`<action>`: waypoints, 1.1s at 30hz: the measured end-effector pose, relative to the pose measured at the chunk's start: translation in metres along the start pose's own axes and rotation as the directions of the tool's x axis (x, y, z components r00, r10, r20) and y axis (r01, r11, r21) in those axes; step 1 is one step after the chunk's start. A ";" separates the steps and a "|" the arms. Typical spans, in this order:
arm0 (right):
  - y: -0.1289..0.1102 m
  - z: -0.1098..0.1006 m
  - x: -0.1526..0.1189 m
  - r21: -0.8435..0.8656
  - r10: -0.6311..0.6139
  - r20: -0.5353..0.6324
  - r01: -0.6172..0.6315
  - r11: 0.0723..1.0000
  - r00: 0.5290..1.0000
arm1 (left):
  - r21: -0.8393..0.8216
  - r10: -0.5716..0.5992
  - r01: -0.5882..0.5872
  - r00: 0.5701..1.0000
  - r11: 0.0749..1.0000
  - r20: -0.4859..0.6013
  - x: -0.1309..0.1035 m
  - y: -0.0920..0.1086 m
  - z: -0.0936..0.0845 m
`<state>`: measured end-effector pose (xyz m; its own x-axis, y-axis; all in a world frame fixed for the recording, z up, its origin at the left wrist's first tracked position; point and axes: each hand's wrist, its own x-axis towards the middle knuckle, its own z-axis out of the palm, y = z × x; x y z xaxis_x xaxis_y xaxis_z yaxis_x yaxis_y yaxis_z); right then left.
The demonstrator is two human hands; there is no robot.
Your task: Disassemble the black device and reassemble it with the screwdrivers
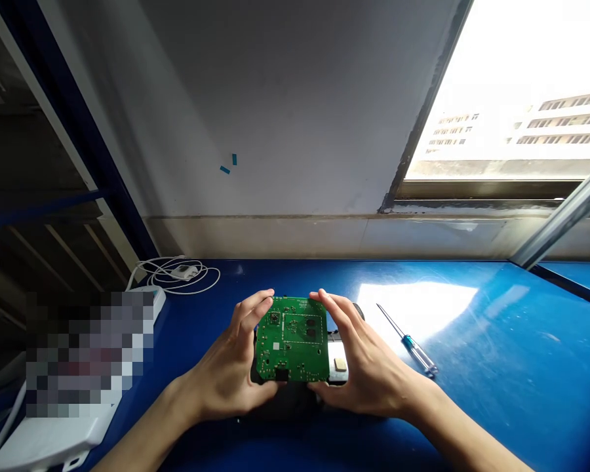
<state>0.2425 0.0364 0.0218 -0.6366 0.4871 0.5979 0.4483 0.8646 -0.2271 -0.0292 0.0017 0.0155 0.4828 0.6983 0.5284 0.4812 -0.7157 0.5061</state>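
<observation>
A green circuit board is held up between my two hands, its component side facing me. My left hand grips the left edge, fingers at the top corner and thumb along the bottom. On the right edge, my right hand holds the board the same way. Behind and below the board is a dark object, mostly hidden by the board and my hands. A silvery part with a beige pad shows between the board and my right palm.
A screwdriver with a clear and blue handle lies on the blue table to the right. At the back left is a coiled white cable. A white device, partly blurred out, stands at the left edge.
</observation>
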 end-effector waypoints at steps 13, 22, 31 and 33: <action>0.003 0.002 -0.001 -0.017 -0.008 -0.028 0.008 1.000 1.000 | 0.033 0.006 -0.006 1.000 0.999 -0.002 0.001 0.000 -0.001; 0.003 0.002 -0.001 -0.001 -0.010 -0.039 0.010 1.000 0.999 | 0.065 0.006 -0.005 1.000 0.998 -0.007 0.001 -0.002 -0.001; 0.004 0.003 -0.001 0.005 0.001 -0.031 -0.001 1.000 1.000 | 0.075 0.003 -0.003 1.000 0.997 -0.003 0.000 -0.002 -0.001; 0.004 0.003 -0.001 0.004 -0.006 -0.032 0.007 1.000 0.999 | 0.077 -0.003 0.002 1.000 0.997 0.003 0.000 -0.002 -0.001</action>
<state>0.2432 0.0398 0.0174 -0.6187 0.4773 0.6240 0.4418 0.8682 -0.2260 -0.0309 0.0032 0.0149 0.4840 0.7001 0.5249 0.5375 -0.7112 0.4531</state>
